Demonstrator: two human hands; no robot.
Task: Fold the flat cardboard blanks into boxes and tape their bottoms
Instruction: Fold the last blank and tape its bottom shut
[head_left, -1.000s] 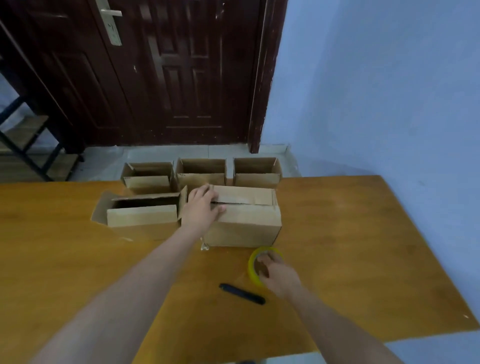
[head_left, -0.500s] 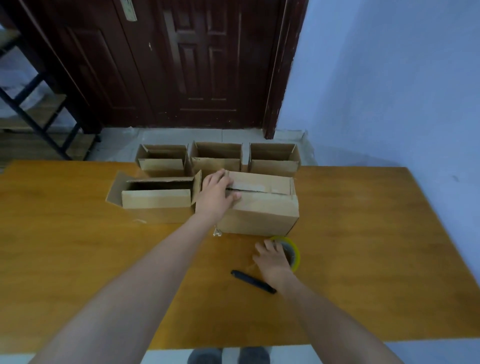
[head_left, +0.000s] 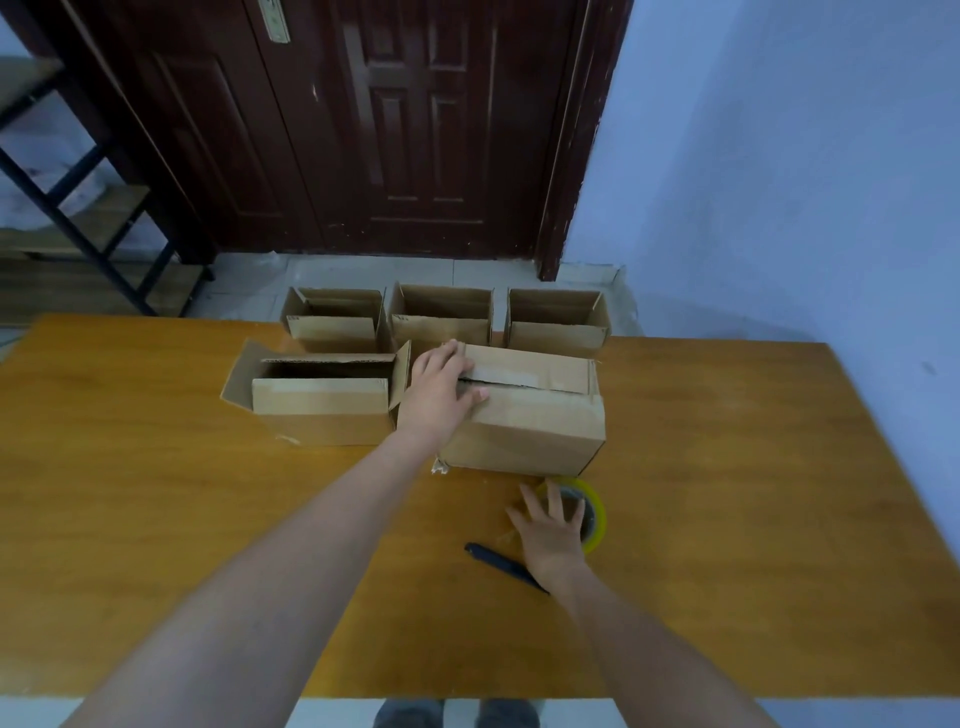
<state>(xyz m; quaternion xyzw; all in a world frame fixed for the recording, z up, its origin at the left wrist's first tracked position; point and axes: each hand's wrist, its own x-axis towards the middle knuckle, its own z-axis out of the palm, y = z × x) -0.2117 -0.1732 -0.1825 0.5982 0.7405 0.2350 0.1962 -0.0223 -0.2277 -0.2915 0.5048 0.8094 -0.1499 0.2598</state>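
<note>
Five boxes (head_left: 524, 415) on wooden table (head_left: 727, 519)

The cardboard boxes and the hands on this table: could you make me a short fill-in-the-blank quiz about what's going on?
1. The left hand presses on the closed flaps of the box lying ____ side up.
2. The right hand rests on a roll of ____.
3. The number of open boxes in the far row is ____.
4. The dark cutter lies on the ____.

Missing words: bottom; tape; three; table
</note>
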